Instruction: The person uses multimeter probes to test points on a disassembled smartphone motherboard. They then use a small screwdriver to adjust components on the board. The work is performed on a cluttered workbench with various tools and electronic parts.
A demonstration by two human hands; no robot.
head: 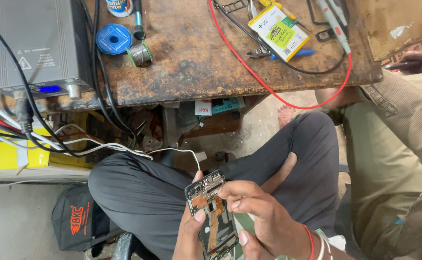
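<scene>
- The opened black phone frame (pixel 212 216) is showing orange flex strips and dark circuitry inside.
- The rusty brown, mottled worktop (pixel 196 58) is carrying a looping red wire (pixel 288 98) and a round blue solder reel (pixel 114 39).
- The flat battery pack (pixel 278 32) is showing white, yellow and green.
- The grey metal box (pixel 35 43) is glowing blue at its display.

Even daylight, sharp frame.
Soft shadows under the workbench (pixel 196 82); slight wide-angle bend at edges; small glowing blue display upper left.

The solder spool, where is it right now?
The solder spool sits upper left on the wooden bench, right of the blue tape roll.
</scene>
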